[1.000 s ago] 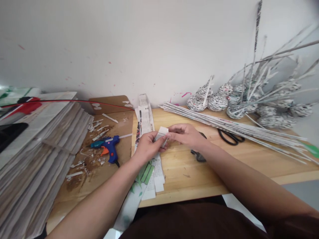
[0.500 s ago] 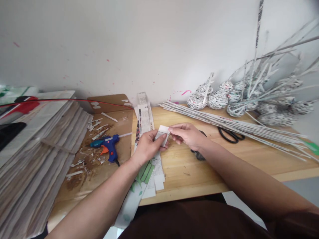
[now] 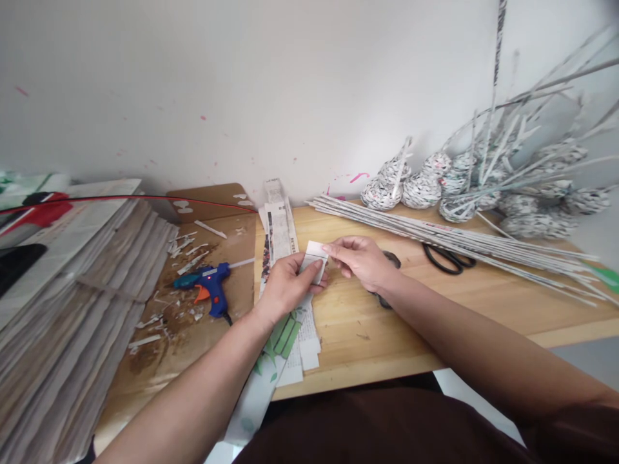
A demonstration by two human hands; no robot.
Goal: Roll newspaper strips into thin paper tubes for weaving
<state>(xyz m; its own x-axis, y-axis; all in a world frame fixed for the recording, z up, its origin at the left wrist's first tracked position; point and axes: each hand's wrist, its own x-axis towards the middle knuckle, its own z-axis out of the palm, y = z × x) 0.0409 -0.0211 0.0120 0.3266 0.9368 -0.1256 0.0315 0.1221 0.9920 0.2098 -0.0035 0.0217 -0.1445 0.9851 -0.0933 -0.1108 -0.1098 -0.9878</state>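
A paper strip, its folded white end [image 3: 315,258] raised over the table, is pinched between the thumb and fingers of my left hand [image 3: 289,283]. The thumb and forefinger of my right hand [image 3: 355,259] close on the top right corner of that white end. Below my left hand, a strip with green leaf prints [image 3: 285,338] hangs toward the table's front edge. Newspaper strips [image 3: 283,232] lie stacked behind and under my left hand.
A blue glue gun [image 3: 211,283] lies among scraps on cardboard [image 3: 236,225]. Folded newspapers [image 3: 97,283] fill the left. Thin paper rods [image 3: 435,235], black scissors [image 3: 447,261] and woven paper shapes [image 3: 420,187] are at the right. A dark object [image 3: 384,300] is partly behind my right forearm.
My right hand has moved slightly left, onto the corner of the white paper end. My left hand keeps its grip. The whole view has shifted a little.
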